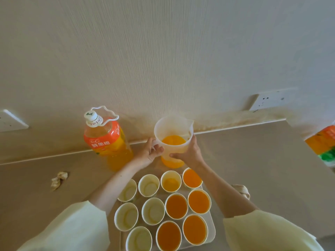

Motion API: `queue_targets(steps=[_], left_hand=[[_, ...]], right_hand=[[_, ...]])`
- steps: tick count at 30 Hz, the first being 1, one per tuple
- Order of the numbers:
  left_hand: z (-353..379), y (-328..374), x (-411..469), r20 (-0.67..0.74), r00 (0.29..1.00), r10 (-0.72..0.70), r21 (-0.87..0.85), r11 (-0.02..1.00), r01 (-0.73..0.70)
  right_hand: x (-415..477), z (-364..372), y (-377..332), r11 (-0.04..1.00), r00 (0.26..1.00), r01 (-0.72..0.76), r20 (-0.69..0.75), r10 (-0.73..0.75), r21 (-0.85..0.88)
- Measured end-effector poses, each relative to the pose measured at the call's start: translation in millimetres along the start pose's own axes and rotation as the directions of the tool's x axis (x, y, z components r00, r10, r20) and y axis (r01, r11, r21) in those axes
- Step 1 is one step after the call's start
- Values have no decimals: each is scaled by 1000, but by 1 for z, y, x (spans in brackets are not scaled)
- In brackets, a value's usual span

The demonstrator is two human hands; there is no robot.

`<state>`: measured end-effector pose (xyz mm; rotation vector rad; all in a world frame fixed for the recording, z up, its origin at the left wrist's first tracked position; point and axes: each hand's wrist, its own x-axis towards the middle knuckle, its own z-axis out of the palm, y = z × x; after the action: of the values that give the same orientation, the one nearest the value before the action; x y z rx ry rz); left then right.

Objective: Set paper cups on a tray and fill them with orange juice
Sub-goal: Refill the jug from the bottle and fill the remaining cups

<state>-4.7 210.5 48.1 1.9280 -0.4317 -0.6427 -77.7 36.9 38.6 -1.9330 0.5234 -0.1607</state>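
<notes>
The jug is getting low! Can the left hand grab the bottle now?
Probably yes, once it lets go: the left hand holds the jug by its handle, but the bottle stands right beside it with nothing between.

Left sleeve (72, 229) at 7 o'clock, right sleeve (262, 232) at 5 o'clock: pale yellow cloth, loose, wide cuffs ending near elbows. Forearms (116, 185) bare below cuffs. Left hand (147, 153), right hand (191, 153) bare.

Soft, warm, even light fills the scene, brightest on the wall (163, 51) toward 12 o'clock. Shadows are faint and soft-edged. The translucent jug (172, 124) glows without glare. Wide-angle distortion bends the counter edge (235, 126) toward 3 and 9 o'clock. The carton (322, 142) at 3 o'clock smears, and everything looks slightly soft.
</notes>
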Motion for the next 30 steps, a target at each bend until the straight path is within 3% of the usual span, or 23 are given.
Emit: queue_targets(steps=[6,16,20,25,30], left_hand=[[-9,21,-11,-46,991,123,-1,992,-123],[-27,73,-46,-213,923,320,-185,915,-360],[-27,77,-70,-354,889,291,-211,901,-379],[-28,89,-98,-560,795,232,-209,889,-406],[-35,83,-127,-606,758,240,-102,922,-373]], right_hand=[[-7,-15,-24,999,999,34,3,-34,17],[-26,-35,-82,988,998,58,31,-63,144],[-43,-36,-100,982,994,94,43,-103,162],[-73,-20,-113,971,995,62,65,-79,229],[-102,-5,-106,962,990,56,113,-89,267]])
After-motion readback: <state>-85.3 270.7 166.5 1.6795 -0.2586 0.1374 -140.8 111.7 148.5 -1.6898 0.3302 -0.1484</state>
